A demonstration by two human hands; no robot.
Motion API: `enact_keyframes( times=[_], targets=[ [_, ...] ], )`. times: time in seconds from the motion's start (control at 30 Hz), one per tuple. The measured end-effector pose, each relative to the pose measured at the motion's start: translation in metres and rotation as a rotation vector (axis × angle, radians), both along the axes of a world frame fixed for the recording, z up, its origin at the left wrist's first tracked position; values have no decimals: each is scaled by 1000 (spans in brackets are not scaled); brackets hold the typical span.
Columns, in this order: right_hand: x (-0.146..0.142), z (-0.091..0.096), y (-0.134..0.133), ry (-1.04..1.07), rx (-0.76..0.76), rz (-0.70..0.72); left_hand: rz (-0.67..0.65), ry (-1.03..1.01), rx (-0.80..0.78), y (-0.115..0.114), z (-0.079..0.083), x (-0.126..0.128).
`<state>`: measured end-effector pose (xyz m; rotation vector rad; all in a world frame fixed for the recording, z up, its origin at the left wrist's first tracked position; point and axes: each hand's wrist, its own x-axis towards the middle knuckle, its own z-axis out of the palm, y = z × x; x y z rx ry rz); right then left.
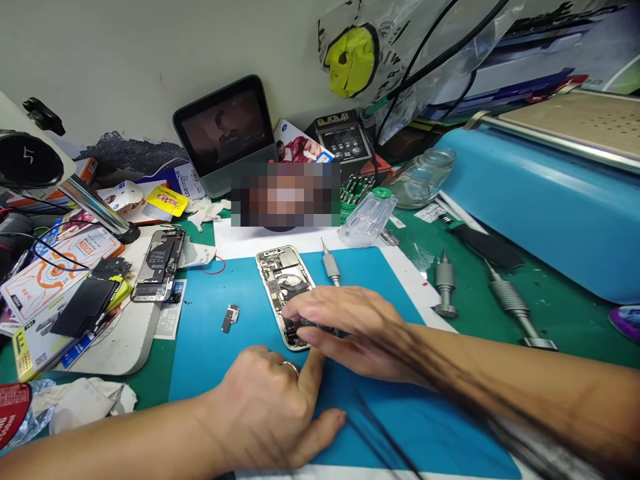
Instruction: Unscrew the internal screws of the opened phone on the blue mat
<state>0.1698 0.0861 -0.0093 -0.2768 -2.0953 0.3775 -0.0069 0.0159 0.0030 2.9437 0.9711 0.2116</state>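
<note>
Blue mat: smartphone opened, small module lying off it, other internals seated. Left hand curled, right hand fingers narrowed; can't tell either grip.

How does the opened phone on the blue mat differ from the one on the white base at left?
Pose: in the picture, the mat phone leans left at its top; the base phone leans right.
Look: the mat phone has a pale rim; the base phone looks mostly dark.
Hands: the right hand covers part of the mat phone; the base phone lies apart from both hands.
Shared: both show inner parts.
</note>
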Motion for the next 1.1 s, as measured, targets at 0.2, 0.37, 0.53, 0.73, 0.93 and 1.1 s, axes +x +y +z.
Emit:
enact_keyframes(
  times=[0.2,0.37,0.53,0.73,0.93,1.1],
  targets=[
    [3,3,-1,8,-61,-13,7,-13,21,-1,0,0],
    [2,2,3,48,-55,18,2,-5,14,1,0,0],
    [3,5,1,-29,-112,-51,5,1,10,0,-1,0],
    [0,1,4,44,-31,16,10,-15,39,-1,-3,0],
    [-1,-1,2,40,-50,6,15,-12,42,0,-3,0],
    [0,-1,1,6,-91,-47,13,-19,50,-2,-1,-1]
  ],
)
